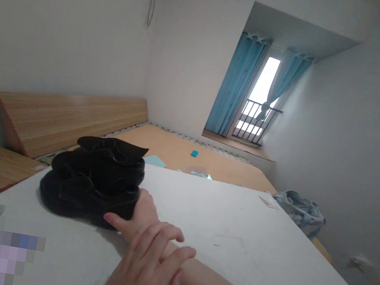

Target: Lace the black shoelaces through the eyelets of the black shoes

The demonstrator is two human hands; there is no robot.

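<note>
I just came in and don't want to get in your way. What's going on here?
Someone has their right hand at a close-set cluster of black shoes on a white tabletop. Its thumb and fingers are at the near shoe's end; whether they grip it firmly, I can't tell. The left hand lies across the right wrist, away from the shoes. The shoes sit toward the left of the view, one behind another.
</note>
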